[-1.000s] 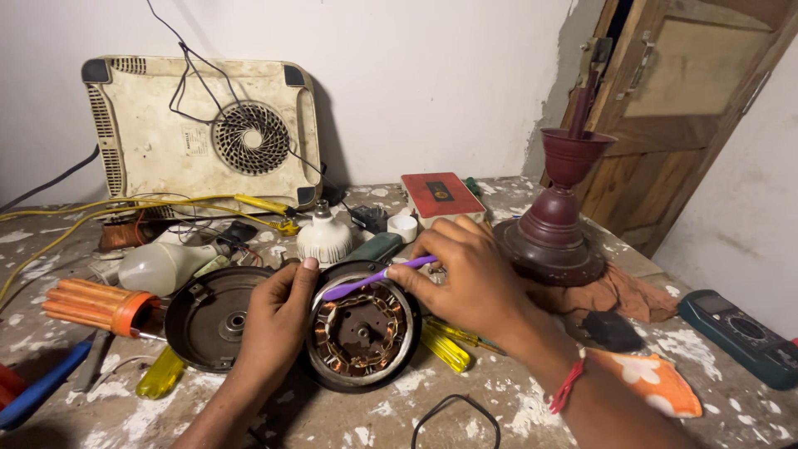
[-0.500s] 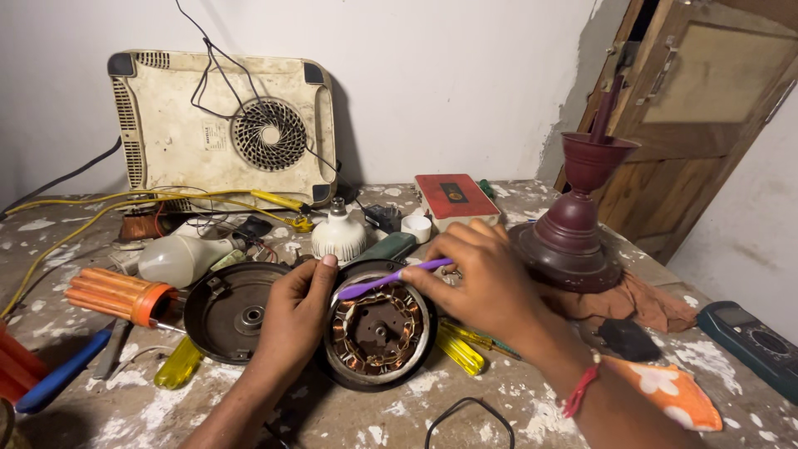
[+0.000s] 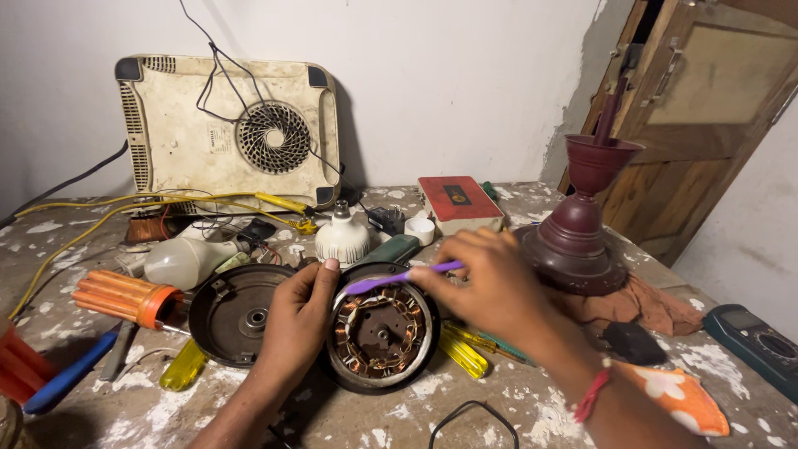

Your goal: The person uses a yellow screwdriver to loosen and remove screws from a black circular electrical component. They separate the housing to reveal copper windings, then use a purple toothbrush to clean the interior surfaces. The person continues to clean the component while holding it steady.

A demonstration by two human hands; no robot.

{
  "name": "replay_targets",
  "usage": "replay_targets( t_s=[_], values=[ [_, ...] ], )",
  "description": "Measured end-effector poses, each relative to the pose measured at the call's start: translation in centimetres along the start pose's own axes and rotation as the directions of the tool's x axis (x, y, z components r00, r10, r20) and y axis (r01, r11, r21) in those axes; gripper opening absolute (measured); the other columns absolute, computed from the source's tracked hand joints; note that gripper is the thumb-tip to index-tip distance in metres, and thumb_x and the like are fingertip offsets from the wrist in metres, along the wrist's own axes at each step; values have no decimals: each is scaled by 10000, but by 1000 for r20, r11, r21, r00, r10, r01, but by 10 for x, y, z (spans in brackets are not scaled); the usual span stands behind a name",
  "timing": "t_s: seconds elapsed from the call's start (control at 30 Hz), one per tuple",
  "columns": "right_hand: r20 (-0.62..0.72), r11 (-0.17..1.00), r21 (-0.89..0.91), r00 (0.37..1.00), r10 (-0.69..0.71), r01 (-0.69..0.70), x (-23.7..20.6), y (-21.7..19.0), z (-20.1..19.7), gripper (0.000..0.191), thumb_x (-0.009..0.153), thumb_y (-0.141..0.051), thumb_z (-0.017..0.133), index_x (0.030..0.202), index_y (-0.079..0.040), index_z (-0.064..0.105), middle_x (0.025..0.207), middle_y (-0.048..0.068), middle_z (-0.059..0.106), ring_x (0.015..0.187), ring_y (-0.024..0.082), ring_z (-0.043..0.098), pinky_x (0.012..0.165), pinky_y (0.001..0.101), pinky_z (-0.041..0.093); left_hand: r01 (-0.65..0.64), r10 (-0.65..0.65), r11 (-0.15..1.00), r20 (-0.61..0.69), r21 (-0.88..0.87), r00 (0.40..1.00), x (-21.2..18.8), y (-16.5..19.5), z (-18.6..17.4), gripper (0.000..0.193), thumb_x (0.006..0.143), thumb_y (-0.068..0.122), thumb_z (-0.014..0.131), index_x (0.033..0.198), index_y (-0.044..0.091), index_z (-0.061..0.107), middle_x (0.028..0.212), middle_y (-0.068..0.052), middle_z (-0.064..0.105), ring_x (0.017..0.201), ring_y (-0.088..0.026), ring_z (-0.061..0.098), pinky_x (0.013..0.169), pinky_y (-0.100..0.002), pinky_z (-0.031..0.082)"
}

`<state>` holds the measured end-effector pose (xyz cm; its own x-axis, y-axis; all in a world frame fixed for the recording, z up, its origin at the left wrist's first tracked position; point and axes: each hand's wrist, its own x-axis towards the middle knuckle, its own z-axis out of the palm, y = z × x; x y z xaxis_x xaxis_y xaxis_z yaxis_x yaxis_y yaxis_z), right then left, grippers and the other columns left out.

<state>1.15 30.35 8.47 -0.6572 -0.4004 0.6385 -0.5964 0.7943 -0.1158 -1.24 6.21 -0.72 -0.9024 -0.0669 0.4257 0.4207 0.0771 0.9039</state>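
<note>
I see paint-spattered surface (image 3: 532, 399), motor stator (image 3: 381, 333) with copper windings at near centre, round dark cover (image 3: 237, 314) just left of it. Step in hand, I judge: cleaning windings; next calls for steady stator. Left hand (image 3: 301, 320) fingers curled on stator rim. Right hand (image 3: 490, 287) fingers pinched shut on purple brush (image 3: 399, 278), over stator's far edge

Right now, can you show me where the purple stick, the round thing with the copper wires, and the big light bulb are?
purple stick (image 3: 391, 280): head view, middle of its shaft.
round thing with the copper wires (image 3: 381, 333): head view, its centre plate inside the windings.
big light bulb (image 3: 176, 263): head view, its white globe.
</note>
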Motion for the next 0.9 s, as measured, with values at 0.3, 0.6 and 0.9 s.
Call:
replay_targets(
  t_s=[0.3,0.6,0.9],
  values=[
    [-48,996,-52,996,75,-77,4,18,-32,404,820,-479,772,712,-91,739,642,46,678,647,228,608,714,429,466,39,-39,999,2,-6,999,1,0,0,423,1039,330,552,851,-22,695,650,39,554,620,-43,435,517,-268,385],
    [-34,999,-16,998,-48,47,3,-3,2,410,856,-459,749,714,-75,743,608,75,672,625,262,632,698,440,457,54,-54,998,9,-12,998,0,-2,-1,434,1043,346,559,846,-20,685,642,50,504,601,-46,399,498,-264,341],
    [2,995,-29,995,98,-98,8,10,-25,390,837,-456,738,726,-84,783,595,99,682,565,256,653,612,429,514,75,-75,996,7,-42,997,-2,5,-4,400,1017,342,564,892,-5,720,646,56,555,600,-37,433,501,-252,368]
  ],
)
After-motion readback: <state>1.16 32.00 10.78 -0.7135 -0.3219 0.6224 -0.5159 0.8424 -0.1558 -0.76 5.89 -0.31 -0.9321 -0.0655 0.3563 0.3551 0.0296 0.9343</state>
